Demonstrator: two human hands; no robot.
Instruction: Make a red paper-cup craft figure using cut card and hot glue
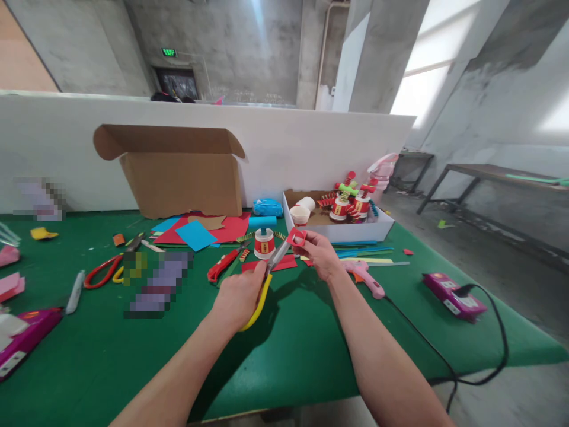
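My left hand (240, 295) is closed round the yellow handles of a pair of scissors (258, 305), whose blades point up and to the right. Between the fingers of my right hand (319, 252) is a small piece of red paper (296, 237), and the scissors' tips reach its left edge. Whether the blades are cutting into it cannot be made out. Just behind the scissors stands an upturned paper cup (265, 243) with a red label and a blue piece on top. A red paper strip (284, 263) lies beneath the blades.
A white box (351, 232) holds cups and finished-looking paper figures. A pink glue gun (362, 273) lies right, its cord trailing near a purple pack (453, 295). Left are a red utility knife (222, 265), red-handled scissors (103, 271) and coloured paper (198, 235). Behind stands an open cardboard box (182, 184).
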